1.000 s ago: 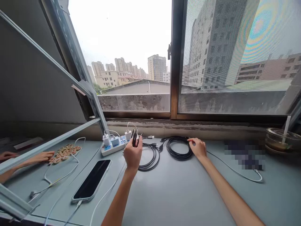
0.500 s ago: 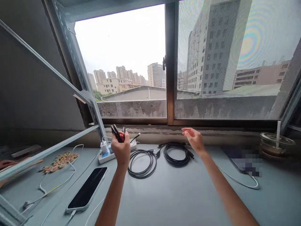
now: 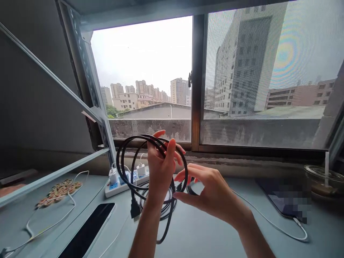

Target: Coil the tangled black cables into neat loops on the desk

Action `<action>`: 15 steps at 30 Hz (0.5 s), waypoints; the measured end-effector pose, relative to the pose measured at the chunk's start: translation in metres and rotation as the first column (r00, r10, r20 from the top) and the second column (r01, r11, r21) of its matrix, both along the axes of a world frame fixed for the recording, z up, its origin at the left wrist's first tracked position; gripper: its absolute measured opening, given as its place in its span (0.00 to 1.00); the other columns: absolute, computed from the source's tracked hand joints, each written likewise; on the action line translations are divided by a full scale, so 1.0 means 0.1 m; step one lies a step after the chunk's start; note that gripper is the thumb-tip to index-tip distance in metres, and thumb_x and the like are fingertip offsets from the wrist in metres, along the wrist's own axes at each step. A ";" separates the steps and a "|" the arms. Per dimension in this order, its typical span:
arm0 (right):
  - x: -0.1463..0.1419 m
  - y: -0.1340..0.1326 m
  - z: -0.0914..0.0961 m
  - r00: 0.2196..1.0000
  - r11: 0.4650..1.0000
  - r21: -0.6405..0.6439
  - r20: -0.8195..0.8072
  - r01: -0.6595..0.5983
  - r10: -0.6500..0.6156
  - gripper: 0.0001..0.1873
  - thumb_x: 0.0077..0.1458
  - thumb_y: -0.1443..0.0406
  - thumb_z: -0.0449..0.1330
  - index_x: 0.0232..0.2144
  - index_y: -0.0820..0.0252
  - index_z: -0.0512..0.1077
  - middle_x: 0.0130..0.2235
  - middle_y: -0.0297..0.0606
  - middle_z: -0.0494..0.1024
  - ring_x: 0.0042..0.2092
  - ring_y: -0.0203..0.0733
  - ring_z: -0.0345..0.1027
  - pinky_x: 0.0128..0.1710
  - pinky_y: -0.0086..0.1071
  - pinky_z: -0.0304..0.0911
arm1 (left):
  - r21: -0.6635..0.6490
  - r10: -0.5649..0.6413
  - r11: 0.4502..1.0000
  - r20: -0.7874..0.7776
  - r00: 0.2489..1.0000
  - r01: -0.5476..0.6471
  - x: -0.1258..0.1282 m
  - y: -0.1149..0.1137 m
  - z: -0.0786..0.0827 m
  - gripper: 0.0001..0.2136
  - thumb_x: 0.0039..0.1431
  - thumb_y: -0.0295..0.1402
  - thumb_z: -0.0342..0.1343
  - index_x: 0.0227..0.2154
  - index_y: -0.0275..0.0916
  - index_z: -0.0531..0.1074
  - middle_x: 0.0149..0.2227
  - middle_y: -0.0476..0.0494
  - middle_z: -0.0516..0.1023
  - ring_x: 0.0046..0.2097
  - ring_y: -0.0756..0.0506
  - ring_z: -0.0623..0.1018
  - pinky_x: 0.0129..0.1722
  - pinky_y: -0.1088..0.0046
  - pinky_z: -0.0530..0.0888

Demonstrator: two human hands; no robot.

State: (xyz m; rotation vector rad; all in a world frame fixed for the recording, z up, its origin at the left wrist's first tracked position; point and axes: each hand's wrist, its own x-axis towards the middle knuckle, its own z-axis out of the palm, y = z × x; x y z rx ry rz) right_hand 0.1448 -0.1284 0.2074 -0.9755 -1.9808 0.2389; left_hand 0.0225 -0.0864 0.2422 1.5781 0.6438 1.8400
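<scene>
Your left hand (image 3: 162, 161) grips the loops of the black cable (image 3: 145, 136) between thumb and fingers, raised above the table (image 3: 209, 236) toward its far edge, likely to bundle the turns while the plug (image 3: 134, 208) hangs. Your right hand (image 3: 212, 190) has thumb and fingers parted around the loops' right side, perhaps to guide them; I cannot tell whether it touches. The power strip (image 3: 125, 188) sits near the far edge, apparently set back from your working room.

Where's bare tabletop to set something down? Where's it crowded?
Bare: table front, between left forearm and right forearm; also right of the right forearm, before the white cable. Crowded: around left hand, with held cable, black coil, power strip.
</scene>
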 end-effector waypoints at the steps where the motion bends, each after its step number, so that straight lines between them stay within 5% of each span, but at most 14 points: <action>1: 0.03 -0.01 0.00 1.000 1.000 0.015 -0.029 -0.005 0.006 0.12 0.53 0.54 0.61 0.35 0.54 0.73 0.35 0.29 0.76 0.34 0.35 0.69 0.37 0.29 0.61 | -0.001 -0.008 1.000 0.004 1.000 0.008 0.01 -0.01 0.01 0.21 0.56 0.46 0.56 0.47 0.39 0.61 0.19 0.57 0.70 0.12 0.57 0.62 0.12 0.83 0.58; 9: 0.24 -0.05 0.00 0.862 0.991 0.137 -0.502 -0.006 0.075 0.07 0.63 0.63 0.52 0.41 0.49 0.69 0.30 0.26 0.73 0.26 0.28 0.67 0.31 0.26 0.65 | -0.077 -0.122 0.990 -0.042 0.992 0.119 -0.18 0.13 0.03 0.26 0.56 0.46 0.55 0.53 0.36 0.59 0.15 0.55 0.71 0.16 0.49 0.72 0.17 0.77 0.68; 15: 0.40 -0.02 -0.02 0.807 0.992 0.123 -0.589 0.034 0.045 0.09 0.62 0.61 0.54 0.44 0.47 0.72 0.28 0.27 0.71 0.23 0.26 0.66 0.28 0.24 0.67 | -0.192 -0.217 0.959 -0.023 0.976 0.209 -0.41 0.17 0.03 0.28 0.55 0.45 0.57 0.53 0.35 0.59 0.17 0.56 0.70 0.17 0.50 0.72 0.19 0.76 0.70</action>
